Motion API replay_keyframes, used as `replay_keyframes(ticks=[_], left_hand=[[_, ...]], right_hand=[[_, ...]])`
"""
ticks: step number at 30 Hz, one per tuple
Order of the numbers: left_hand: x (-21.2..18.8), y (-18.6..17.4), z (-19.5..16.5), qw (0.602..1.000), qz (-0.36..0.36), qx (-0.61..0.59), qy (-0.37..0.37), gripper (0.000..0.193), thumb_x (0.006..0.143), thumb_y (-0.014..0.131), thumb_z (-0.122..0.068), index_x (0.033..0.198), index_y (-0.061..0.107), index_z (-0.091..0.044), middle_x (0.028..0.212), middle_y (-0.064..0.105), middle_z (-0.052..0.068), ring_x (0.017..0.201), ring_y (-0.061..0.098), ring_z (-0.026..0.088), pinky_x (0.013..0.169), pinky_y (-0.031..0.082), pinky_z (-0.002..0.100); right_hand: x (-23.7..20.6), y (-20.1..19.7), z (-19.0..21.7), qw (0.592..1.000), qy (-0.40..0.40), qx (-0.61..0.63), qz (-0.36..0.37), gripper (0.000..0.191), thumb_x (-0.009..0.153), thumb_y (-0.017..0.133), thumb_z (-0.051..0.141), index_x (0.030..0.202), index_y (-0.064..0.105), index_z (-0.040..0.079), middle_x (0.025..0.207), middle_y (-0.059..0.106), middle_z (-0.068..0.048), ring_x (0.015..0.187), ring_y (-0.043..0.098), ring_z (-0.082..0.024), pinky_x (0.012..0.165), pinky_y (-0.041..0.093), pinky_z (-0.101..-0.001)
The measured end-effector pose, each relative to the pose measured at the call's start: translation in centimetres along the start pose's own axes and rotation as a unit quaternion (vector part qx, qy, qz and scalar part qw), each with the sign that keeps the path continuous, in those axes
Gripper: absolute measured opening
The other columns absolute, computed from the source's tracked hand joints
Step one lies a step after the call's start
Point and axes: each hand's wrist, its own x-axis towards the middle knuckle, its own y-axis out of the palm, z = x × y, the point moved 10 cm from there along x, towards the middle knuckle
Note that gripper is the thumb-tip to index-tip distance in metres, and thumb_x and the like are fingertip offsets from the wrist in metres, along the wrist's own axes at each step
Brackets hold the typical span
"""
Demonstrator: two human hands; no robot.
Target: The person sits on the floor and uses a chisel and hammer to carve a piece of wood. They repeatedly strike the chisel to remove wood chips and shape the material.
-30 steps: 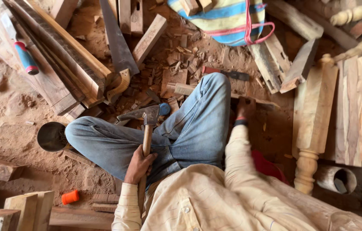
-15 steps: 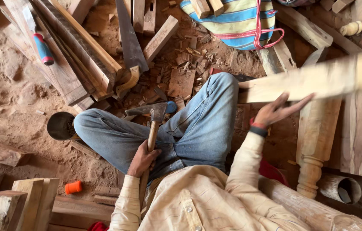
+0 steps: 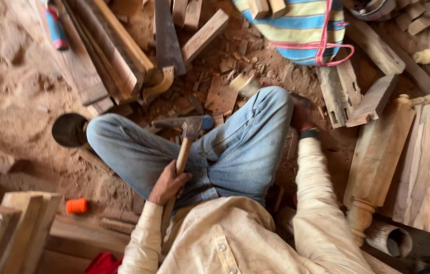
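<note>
The person sits cross-legged on a reddish dirt floor (image 3: 6, 101) strewn with wood chips. The left hand (image 3: 168, 183) is wrapped around the wooden handle of an adze (image 3: 184, 133), whose metal head lies over the lap, just ahead of that hand. The right hand (image 3: 301, 119) reaches down beyond the right knee, blurred and half hidden, so its grip cannot be told. Right of it lies a turned wooden post (image 3: 377, 162); beyond it, a striped bag (image 3: 301, 30). Planks (image 3: 118, 45) are piled ahead of the left hand.
</note>
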Motion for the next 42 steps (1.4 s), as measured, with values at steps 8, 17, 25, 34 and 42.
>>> replay_keyframes(ticks=[8, 17, 25, 34, 42], left_hand=[[-0.2, -0.5, -0.4, 1.000, -0.003, 0.016, -0.002, 0.028, 0.088, 0.072, -0.010, 0.105, 0.051, -0.003, 0.068, 0.053, 0.003, 0.044, 0.050, 0.011, 0.035, 0.042, 0.030], [-0.1, -0.7, 0.5, 1.000, -0.008, 0.013, -0.028, 0.027, 0.088, 0.073, -0.010, 0.101, 0.050, -0.003, 0.064, 0.051, 0.002, 0.043, 0.049, 0.012, 0.035, 0.040, 0.031], [-0.9, -1.1, 1.2, 0.997, -0.023, 0.010, -0.072, 0.026, 0.087, 0.073, -0.012, 0.100, 0.051, -0.006, 0.062, 0.051, 0.001, 0.042, 0.049, 0.012, 0.034, 0.040, 0.030], [-1.9, -1.0, 1.1, 0.991, -0.042, 0.015, -0.129, 0.026, 0.089, 0.072, -0.012, 0.103, 0.052, -0.004, 0.062, 0.050, 0.002, 0.041, 0.048, 0.012, 0.033, 0.040, 0.030], [-2.0, -1.3, 1.0, 0.991, -0.045, 0.024, -0.120, 0.026, 0.089, 0.072, -0.013, 0.105, 0.053, -0.005, 0.063, 0.051, 0.001, 0.042, 0.049, 0.012, 0.034, 0.041, 0.030]], right_hand=[[-4.9, 7.5, -3.5, 0.984, 0.146, -0.051, 0.083, 0.051, 0.093, 0.062, 0.016, 0.144, 0.060, 0.011, 0.135, 0.069, -0.018, 0.126, 0.064, -0.034, 0.112, 0.047, -0.0418], [-6.1, 9.2, -6.3, 0.961, 0.219, -0.059, 0.156, 0.052, 0.093, 0.066, 0.027, 0.143, 0.060, 0.014, 0.133, 0.070, -0.013, 0.126, 0.064, -0.030, 0.112, 0.045, -0.0433], [-2.5, 4.4, -10.2, 0.906, 0.293, 0.258, 0.166, 0.054, 0.093, 0.070, 0.038, 0.142, 0.059, 0.017, 0.131, 0.071, -0.009, 0.126, 0.064, -0.026, 0.113, 0.044, -0.0446], [4.4, 10.6, -11.3, 0.977, 0.146, -0.057, 0.147, 0.041, 0.082, 0.079, 0.024, 0.120, 0.069, 0.015, 0.110, 0.064, -0.012, 0.108, 0.062, -0.034, 0.093, 0.049, -0.0521], [10.6, -0.7, -7.0, 0.976, 0.117, 0.108, -0.145, 0.035, 0.108, 0.076, 0.032, 0.123, 0.055, 0.008, 0.103, 0.064, -0.008, 0.088, 0.068, -0.024, 0.080, 0.060, -0.0420]])
